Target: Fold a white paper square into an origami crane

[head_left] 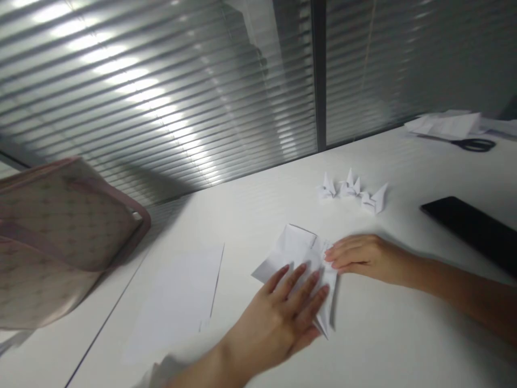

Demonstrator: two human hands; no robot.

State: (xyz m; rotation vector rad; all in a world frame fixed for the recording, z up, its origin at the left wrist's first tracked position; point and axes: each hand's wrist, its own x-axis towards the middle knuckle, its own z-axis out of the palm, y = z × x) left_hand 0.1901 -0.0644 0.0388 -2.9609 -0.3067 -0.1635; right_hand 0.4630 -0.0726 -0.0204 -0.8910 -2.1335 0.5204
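A partly folded sheet of white paper (297,245) lies on the white table, with creases and a narrow pointed end toward me. My left hand (288,307) rests on its near part, palm down, fingers stretched out and slightly spread. At the paper's right edge, the fingertips of my right hand (363,256) press down on a folded strip; these fingers lie close together and fairly flat. The thumb of my right hand is hidden. Just beyond the paper stand three small white paper cranes (350,186) in a row.
A flat white sheet (181,296) lies to the left, near a pinkish patterned bag (72,237). On the right is a black phone-like slab (472,226). Black-handled scissors (474,144) and loose papers (448,124) sit at the far right. Blinds (161,97) line the back.
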